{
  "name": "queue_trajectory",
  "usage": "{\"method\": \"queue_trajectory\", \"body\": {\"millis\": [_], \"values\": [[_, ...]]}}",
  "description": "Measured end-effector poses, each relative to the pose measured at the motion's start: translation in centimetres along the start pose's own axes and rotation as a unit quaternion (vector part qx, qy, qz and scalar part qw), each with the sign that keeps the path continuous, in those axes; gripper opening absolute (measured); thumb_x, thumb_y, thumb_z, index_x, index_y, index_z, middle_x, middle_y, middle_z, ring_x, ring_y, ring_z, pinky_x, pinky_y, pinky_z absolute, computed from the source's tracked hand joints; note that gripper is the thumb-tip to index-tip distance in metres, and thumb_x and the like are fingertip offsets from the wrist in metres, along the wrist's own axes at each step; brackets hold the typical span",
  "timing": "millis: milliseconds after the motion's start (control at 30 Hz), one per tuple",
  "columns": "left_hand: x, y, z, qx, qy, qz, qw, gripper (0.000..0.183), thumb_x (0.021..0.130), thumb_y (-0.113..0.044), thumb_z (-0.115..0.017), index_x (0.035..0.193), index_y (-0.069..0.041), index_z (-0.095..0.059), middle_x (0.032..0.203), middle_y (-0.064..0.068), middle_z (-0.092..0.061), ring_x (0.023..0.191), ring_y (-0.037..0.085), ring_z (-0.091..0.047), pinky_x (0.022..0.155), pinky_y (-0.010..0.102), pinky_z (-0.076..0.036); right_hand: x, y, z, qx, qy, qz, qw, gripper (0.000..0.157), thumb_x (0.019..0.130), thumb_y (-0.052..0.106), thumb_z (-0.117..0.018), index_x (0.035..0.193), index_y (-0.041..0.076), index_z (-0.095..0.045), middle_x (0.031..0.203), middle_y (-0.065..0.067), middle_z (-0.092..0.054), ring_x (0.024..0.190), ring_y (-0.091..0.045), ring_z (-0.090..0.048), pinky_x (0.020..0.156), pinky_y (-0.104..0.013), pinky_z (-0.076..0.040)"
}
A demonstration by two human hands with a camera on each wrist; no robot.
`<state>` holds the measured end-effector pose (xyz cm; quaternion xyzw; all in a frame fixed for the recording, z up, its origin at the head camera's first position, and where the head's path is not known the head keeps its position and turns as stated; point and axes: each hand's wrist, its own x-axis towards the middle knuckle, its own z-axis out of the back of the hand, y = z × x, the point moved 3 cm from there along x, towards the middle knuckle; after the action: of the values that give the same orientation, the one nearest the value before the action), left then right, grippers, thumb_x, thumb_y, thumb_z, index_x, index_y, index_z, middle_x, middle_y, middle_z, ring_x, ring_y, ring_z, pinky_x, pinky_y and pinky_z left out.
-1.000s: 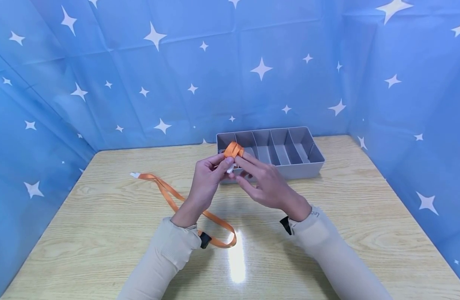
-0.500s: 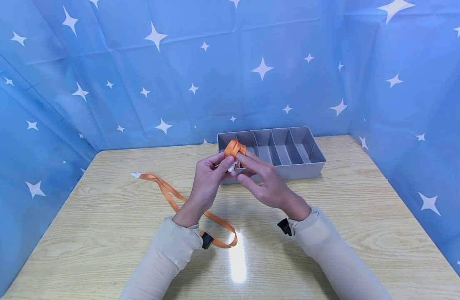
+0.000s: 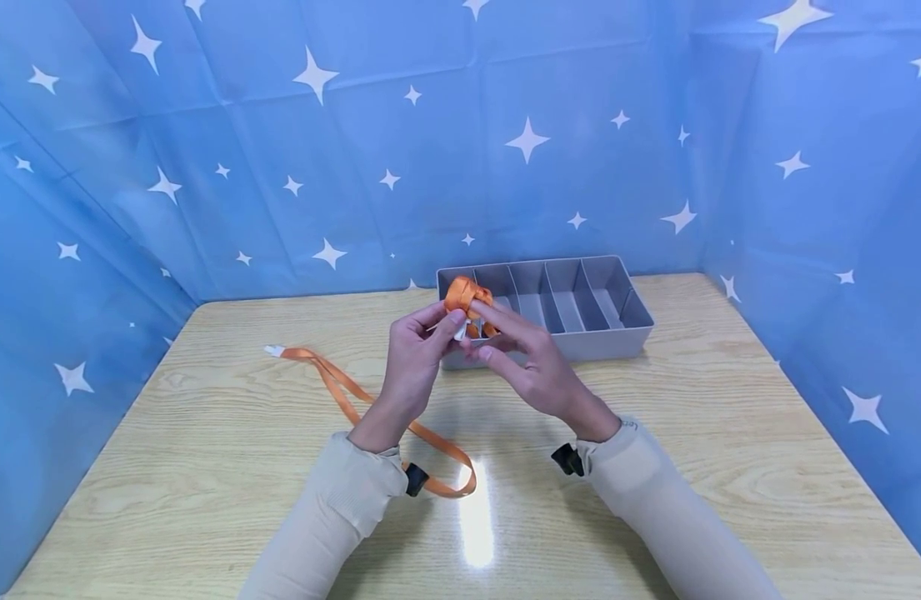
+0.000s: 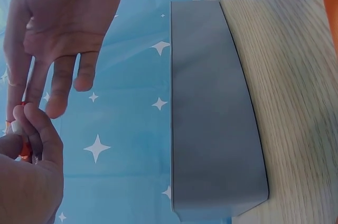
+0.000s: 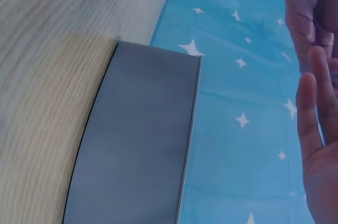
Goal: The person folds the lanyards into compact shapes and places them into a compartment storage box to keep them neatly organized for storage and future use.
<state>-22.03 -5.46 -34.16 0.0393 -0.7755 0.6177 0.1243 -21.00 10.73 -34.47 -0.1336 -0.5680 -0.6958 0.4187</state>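
My left hand pinches an orange lanyard, gathered into a small coil, in front of the grey box. A white end piece pokes out between the left thumb and fingers. On the other side, my right hand reaches in with its fingers mostly straight, the fingertips touching the coil while the thumb stays apart. The left wrist view shows the right palm turned to the camera. In the right wrist view the coil is hidden, and both hands are cut off at the edge.
Behind the hands stands a grey divided box with several compartments; the hands cover its left front corner. A second orange lanyard with a white end lies on the wooden table, passing under the left forearm. A blue starry cloth hangs behind.
The right fingers have shifted slightly around the coil, and the coil has turned and risen a little. The lanyard on the table and the box stay in place.
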Motion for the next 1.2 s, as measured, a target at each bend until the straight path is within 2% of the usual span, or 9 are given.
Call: {"method": "queue_trajectory", "body": {"millis": [133, 300, 500, 633, 800, 1000, 1200], "values": [[0.1, 0.1, 0.1, 0.000, -0.011, -0.007, 0.9999, 0.029, 0.098, -0.008, -0.064, 0.121, 0.009, -0.066, 0.094, 0.005, -0.068, 0.066, 0.009, -0.064, 0.079, 0.029, -0.058, 0.0, -0.1, -0.1, 0.043, 0.004, -0.013, 0.999, 0.054, 0.096, -0.013, -0.051, 0.148, -0.005, -0.041, 0.147, -0.020, -0.047, 0.091, -0.031, -0.070, 0.082, -0.041, -0.058], [0.1, 0.1, 0.0, -0.003, -0.016, -0.025, 0.9996, 0.027, 0.098, -0.008, -0.064, 0.118, 0.010, -0.066, 0.084, 0.004, -0.067, 0.065, 0.009, -0.064, 0.078, 0.031, -0.058, -0.1, -0.2, -0.1, 0.061, -0.006, -0.032, 0.998, 0.051, 0.099, -0.011, -0.046, 0.149, -0.003, -0.041, 0.143, -0.021, -0.050, 0.085, -0.029, -0.072, 0.080, -0.039, -0.058], [0.2, 0.3, 0.0, 0.017, -0.021, -0.040, 0.9989, 0.027, 0.096, -0.008, -0.066, 0.115, 0.011, -0.068, 0.086, 0.004, -0.065, 0.064, 0.010, -0.065, 0.077, 0.031, -0.059, 0.0, -0.5, -0.1, 0.064, -0.081, -0.031, 0.994, 0.039, 0.100, -0.011, -0.047, 0.138, -0.005, -0.054, 0.105, -0.023, -0.067, 0.072, -0.026, -0.072, 0.067, -0.034, -0.059], [0.1, 0.5, 0.0, 0.042, -0.022, -0.041, 0.9980, 0.028, 0.096, -0.009, -0.067, 0.117, 0.008, -0.069, 0.088, 0.006, -0.064, 0.064, 0.010, -0.066, 0.075, 0.030, -0.059, 0.4, -0.7, 0.0, 0.067, -0.142, -0.027, 0.987, 0.034, 0.097, -0.012, -0.052, 0.130, -0.009, -0.057, 0.104, -0.026, -0.070, 0.061, -0.025, -0.069, 0.064, -0.036, -0.059], [0.1, 0.7, 0.0, 0.069, -0.014, -0.055, 0.9960, 0.029, 0.095, -0.010, -0.068, 0.119, 0.005, -0.069, 0.087, 0.015, -0.066, 0.065, 0.011, -0.066, 0.073, 0.030, -0.059, 0.6, -0.8, 0.0, 0.071, -0.194, -0.048, 0.977, 0.032, 0.095, -0.009, -0.059, 0.127, -0.009, -0.054, 0.100, -0.028, -0.070, 0.056, -0.022, -0.067, 0.060, -0.035, -0.059], [0.0, 0.7, -0.1, 0.103, -0.005, -0.078, 0.9916, 0.028, 0.094, -0.010, -0.068, 0.118, 0.006, -0.069, 0.089, 0.020, -0.065, 0.067, 0.012, -0.066, 0.071, 0.028, -0.059, 0.7, -1.0, -0.1, 0.082, -0.231, -0.060, 0.968, 0.027, 0.090, -0.011, -0.066, 0.116, -0.013, -0.062, 0.097, -0.030, -0.070, 0.060, -0.016, -0.069, 0.062, -0.032, -0.059], [0.0, 0.8, -0.2, 0.100, -0.002, -0.097, 0.9903, 0.028, 0.093, -0.008, -0.069, 0.118, 0.006, -0.069, 0.086, 0.024, -0.065, 0.065, 0.011, -0.067, 0.068, 0.028, -0.059, 0.8, -1.0, -0.3, 0.089, -0.249, -0.063, 0.962, 0.024, 0.088, -0.011, -0.068, 0.111, -0.013, -0.068, 0.093, -0.028, -0.070, 0.069, -0.014, -0.070, 0.068, -0.030, -0.059]]}}
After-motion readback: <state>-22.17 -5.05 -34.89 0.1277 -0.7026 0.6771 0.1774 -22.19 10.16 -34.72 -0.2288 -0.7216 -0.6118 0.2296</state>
